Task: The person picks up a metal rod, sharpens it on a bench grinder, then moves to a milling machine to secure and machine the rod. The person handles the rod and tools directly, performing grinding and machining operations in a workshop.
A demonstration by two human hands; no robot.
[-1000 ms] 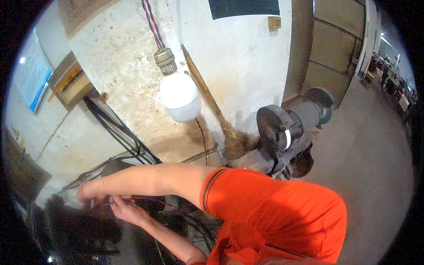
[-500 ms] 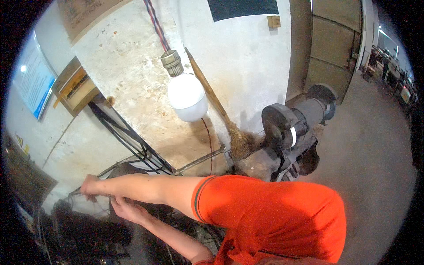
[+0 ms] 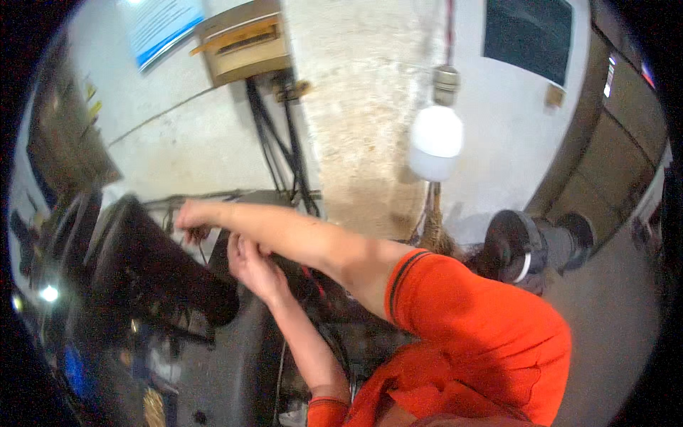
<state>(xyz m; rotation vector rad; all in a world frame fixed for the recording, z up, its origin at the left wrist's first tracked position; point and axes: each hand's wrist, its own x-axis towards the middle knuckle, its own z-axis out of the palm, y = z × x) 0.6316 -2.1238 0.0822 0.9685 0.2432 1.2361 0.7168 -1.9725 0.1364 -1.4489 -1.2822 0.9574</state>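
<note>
My right arm reaches across to the left, and my right hand (image 3: 191,219) is farther out, beside a dark machine part (image 3: 160,263). Its fingers are curled inward, and a thin dark strand shows just below them. Lower and closer to me, my left hand (image 3: 252,267) is close under the right forearm, its fingers bent together. What either hand grips, if anything, is too small and blurred to make out. Dark cables (image 3: 274,149) run down the wall beyond both hands.
A lit bulb (image 3: 436,142) hangs from a cord on the right, with a broom (image 3: 434,228) behind it. A grinder-like motor (image 3: 516,245) stands farther right. On the wall are a brown box (image 3: 245,60), a blue-and-white sheet (image 3: 165,32) and a dark panel (image 3: 528,39).
The view has swung left, so the bulb, wall box and motor appear farther right. My hands stay close together near the machine, and the left forearm is more upright.
</note>
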